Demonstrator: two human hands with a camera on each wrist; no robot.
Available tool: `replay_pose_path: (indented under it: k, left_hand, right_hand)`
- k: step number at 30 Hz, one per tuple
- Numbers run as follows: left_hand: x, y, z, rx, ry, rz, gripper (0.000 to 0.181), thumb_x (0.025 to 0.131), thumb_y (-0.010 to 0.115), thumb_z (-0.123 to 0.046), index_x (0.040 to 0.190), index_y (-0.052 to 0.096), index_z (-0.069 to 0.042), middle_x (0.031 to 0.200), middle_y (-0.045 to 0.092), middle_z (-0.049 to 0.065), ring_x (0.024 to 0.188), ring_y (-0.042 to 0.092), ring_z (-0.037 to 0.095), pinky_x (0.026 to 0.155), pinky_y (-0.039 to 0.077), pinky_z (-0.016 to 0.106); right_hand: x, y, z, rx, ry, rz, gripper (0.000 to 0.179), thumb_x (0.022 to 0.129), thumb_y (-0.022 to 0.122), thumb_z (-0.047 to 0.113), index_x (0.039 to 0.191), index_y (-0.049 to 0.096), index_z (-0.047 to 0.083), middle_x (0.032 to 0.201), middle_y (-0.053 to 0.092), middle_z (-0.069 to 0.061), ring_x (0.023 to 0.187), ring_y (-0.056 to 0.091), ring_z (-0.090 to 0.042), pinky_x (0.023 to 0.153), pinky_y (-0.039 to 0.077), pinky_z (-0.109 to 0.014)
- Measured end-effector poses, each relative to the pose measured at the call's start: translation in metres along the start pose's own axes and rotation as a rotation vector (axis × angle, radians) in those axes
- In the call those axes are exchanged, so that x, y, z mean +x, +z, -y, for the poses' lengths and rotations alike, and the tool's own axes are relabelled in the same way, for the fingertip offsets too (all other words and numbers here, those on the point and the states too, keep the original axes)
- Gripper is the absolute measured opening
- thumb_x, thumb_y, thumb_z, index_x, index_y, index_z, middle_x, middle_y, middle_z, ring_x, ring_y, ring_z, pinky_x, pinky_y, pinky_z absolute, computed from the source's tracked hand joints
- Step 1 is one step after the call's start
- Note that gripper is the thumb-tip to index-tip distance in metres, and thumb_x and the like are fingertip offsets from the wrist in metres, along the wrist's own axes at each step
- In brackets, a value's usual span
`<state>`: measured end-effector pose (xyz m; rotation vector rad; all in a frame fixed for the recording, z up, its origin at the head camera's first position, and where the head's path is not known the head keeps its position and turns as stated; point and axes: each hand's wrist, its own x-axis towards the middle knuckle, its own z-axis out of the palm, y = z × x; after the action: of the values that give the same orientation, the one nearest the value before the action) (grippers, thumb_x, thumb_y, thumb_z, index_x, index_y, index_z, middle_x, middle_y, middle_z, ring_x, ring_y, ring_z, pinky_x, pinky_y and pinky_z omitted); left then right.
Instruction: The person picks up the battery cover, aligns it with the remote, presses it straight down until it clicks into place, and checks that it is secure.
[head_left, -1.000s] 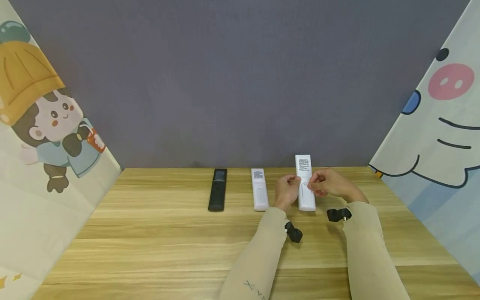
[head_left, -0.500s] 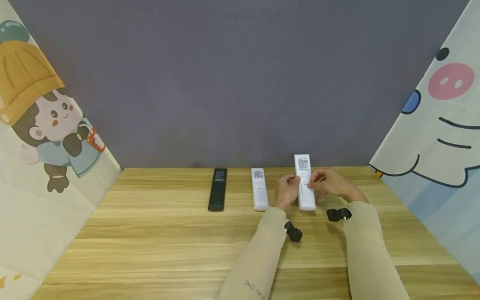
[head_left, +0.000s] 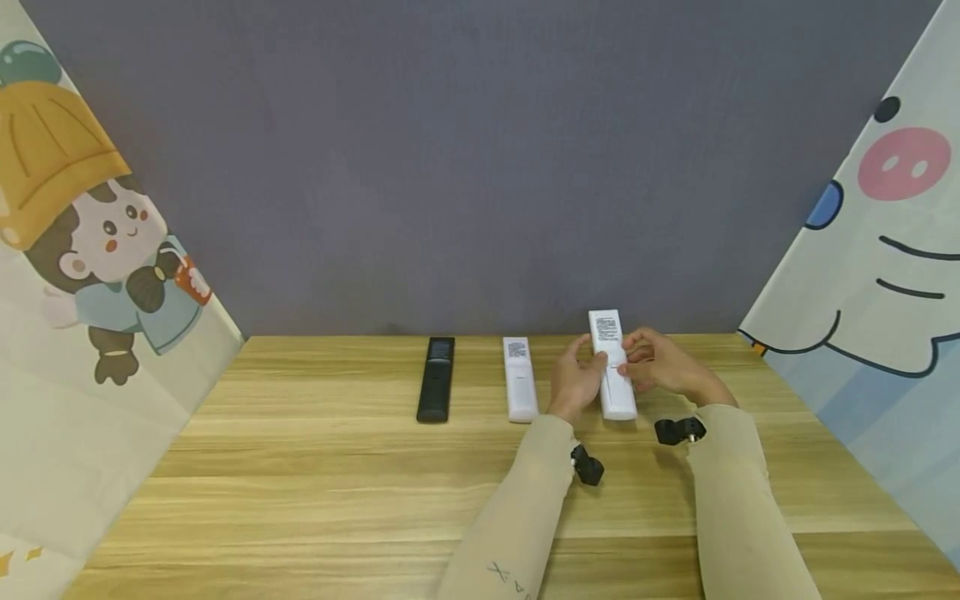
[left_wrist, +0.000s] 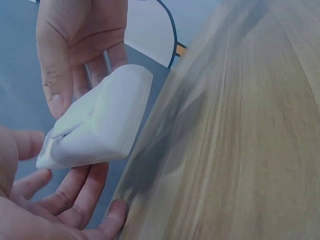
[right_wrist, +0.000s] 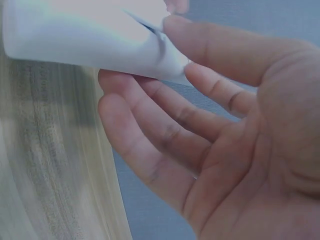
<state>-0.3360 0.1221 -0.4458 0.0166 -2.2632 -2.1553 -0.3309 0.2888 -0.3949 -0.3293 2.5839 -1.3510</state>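
Observation:
A white remote control (head_left: 618, 397) is held between the two hands, its back with printed text facing up. The left hand (head_left: 576, 385) grips its left side, thumb on the back and fingers underneath in the left wrist view. From the right, the right hand (head_left: 666, 365) holds it, with the thumb at the top of the battery cover (right_wrist: 115, 35) and fingers below. A dark slit shows beside that thumb in the right wrist view, where the cover edge looks slightly raised. In the left wrist view the white remote (left_wrist: 110, 115) is above the table, casting a shadow.
A second white remote (head_left: 520, 383) lies face down left of the hands, and a black remote (head_left: 435, 383) lies farther left. Both rest on the wooden table (head_left: 315, 483) near its back edge. A grey panel (head_left: 480, 167) rises behind it.
The remote's lower end has swung slightly to the right. The left thumb has moved a little farther onto its back. The other two remotes have stayed in place.

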Motion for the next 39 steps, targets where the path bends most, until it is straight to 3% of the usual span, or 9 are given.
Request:
replay_pose_path:
  k: [4, 11, 39]
  left_hand:
    - [-0.0019, -0.0008, -0.0025, 0.009, 0.01, 0.049, 0.053, 0.095, 0.071, -0.016, 0.144, 0.058, -0.033, 0.085, 0.07, 0.003, 0.071, 0.06, 0.01, 0.06, 0.048, 0.026]
    - [-0.0029, -0.0018, -0.0024, 0.056, 0.05, 0.068, 0.057, 0.09, 0.074, -0.005, 0.137, 0.065, -0.034, 0.093, 0.063, 0.005, 0.076, 0.053, 0.009, 0.062, 0.047, 0.024]
    - [-0.0014, -0.0018, -0.0003, 0.102, 0.102, 0.057, 0.057, 0.088, 0.076, -0.003, 0.137, 0.066, -0.03, 0.086, 0.063, 0.003, 0.071, 0.053, 0.006, 0.057, 0.047, 0.021]
  right_hand:
    - [0.0005, -0.0006, -0.001, 0.018, 0.008, 0.004, 0.063, 0.099, 0.066, 0.011, 0.147, 0.029, -0.005, 0.127, 0.058, -0.036, 0.099, 0.069, -0.026, 0.085, 0.061, -0.052]
    - [0.0007, -0.0021, -0.0023, 0.018, 0.006, 0.005, 0.081, 0.1, 0.065, 0.013, 0.16, 0.012, 0.0, 0.132, 0.054, -0.04, 0.102, 0.07, -0.029, 0.084, 0.061, -0.052]
    - [0.0023, -0.0007, -0.0045, -0.016, 0.004, 0.006, 0.082, 0.1, 0.065, 0.011, 0.162, 0.012, 0.001, 0.135, 0.052, -0.041, 0.102, 0.069, -0.03, 0.081, 0.062, -0.049]
